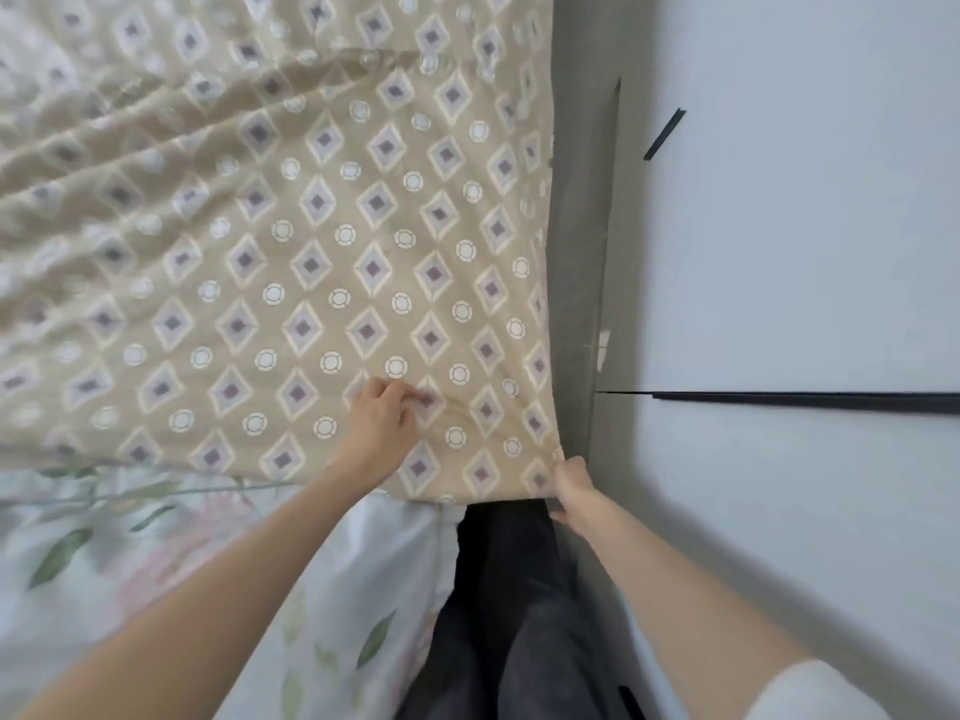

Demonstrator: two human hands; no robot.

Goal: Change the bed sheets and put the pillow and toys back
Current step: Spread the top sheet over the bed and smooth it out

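Spreading sheet (322, 241) | my left hand (382, 415) pinches it, 6 o'clock | my right hand (571, 491) grips its corner, 5 o'clock | I'd pull evenly toward 5, flattening ripples (130, 148) at 10.

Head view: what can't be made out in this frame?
- Mattress: hidden under the beige sheet and floral sheet.
- Right hand: grip partly hidden behind the beige sheet's corner.
- Beige sheet's far left: blurred, cut by the frame edge.
- Pillow, toys: outside the head view.
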